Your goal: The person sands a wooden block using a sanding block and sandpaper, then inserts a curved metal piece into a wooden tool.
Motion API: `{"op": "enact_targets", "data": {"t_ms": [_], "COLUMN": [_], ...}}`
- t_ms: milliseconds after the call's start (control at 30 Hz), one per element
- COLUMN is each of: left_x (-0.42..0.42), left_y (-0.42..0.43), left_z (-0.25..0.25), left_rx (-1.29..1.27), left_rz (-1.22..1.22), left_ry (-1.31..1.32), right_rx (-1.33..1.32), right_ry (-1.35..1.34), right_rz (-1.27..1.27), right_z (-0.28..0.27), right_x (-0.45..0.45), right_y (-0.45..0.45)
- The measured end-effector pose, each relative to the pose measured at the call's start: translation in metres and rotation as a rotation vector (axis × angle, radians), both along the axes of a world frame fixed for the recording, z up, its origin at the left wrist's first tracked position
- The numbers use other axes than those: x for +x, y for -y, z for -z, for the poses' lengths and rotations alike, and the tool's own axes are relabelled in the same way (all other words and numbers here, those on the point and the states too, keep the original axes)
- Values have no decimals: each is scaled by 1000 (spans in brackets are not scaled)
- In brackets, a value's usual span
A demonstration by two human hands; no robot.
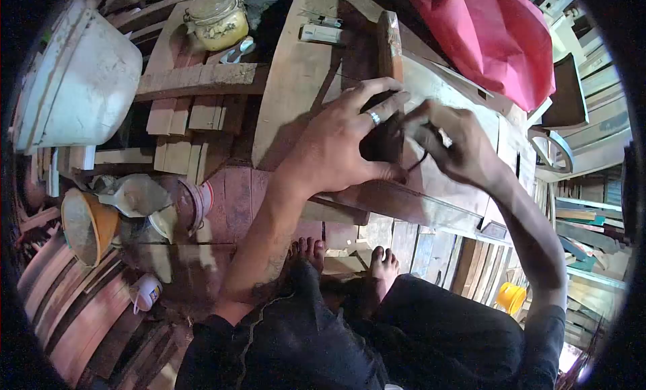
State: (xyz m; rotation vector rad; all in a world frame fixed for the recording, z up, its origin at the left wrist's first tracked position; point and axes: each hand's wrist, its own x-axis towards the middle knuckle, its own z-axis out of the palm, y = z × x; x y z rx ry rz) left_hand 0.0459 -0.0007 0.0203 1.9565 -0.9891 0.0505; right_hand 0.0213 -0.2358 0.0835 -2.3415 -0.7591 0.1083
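My left hand (340,137), with a ring on one finger, is curled around a narrow wooden bar (390,43) on the workbench (286,97). Its thumb lies toward the near end and its fingers reach over the far part. Close beside it, my right hand (454,141) has its fingers bent and pinched together at the bar's right side. A thin dark strip shows under those fingers, too little of it to name. The middle of the bar is hidden by my left hand. Past the hands lies a small pale box-shaped item (321,34) on the bench.
Red cloth (481,37) drapes over the bench's far right. A glass jar (217,20) and a spoon (239,50) stand at the far left, near a large white tub (84,77). An orange bucket (87,225), a white cup (146,292) and stacked boards (87,329) are lower left.
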Motion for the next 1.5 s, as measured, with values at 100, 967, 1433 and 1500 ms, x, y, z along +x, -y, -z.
{"op": "enact_targets", "data": {"t_ms": [100,967,1433,1500], "left_x": [2,4,6,7], "left_y": [-1,-4,-5,-4], "left_z": [3,5,5,6], "left_rx": [-26,-53,-39,-100], "left_rz": [14,89,120,138], "left_ry": [-18,-18,-30,-42], "right_rx": [-41,-33,-72,-69], "right_ry": [24,38,94,28], "right_rz": [74,-128,44,-159], "right_z": [-2,-5,-1,-3], "right_x": [-1,-13,-12,-22], "right_y": [-1,-13,-6,-10]}}
